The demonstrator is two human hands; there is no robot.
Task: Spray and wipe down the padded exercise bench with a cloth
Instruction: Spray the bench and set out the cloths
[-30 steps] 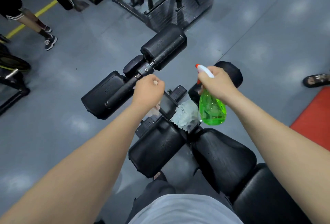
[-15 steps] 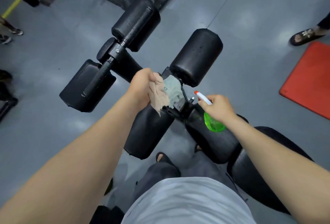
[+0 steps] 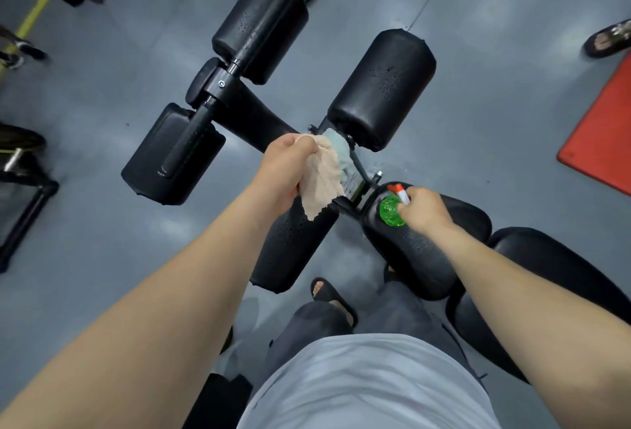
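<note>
A grey floor [image 3: 495,1] spreads under the black padded bench [image 3: 546,268], whose roller pads [image 3: 382,87] carry fine droplets. A red mat [image 3: 601,141] lies at the right edge. The left hand [image 3: 283,165] clenches a beige cloth [image 3: 322,182] over the metal frame [image 3: 358,176] between the rollers; whether cloth and frame touch is hard to tell. The right hand [image 3: 423,210] grips a green spray bottle [image 3: 391,211] just over the front pad [image 3: 416,258], nozzle toward the frame

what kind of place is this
Most likely a gym. The person stands over a black exercise bench with thick padded rollers, a red mat lies on the grey floor at the right, and more dark equipment stands at the left edge.
</note>
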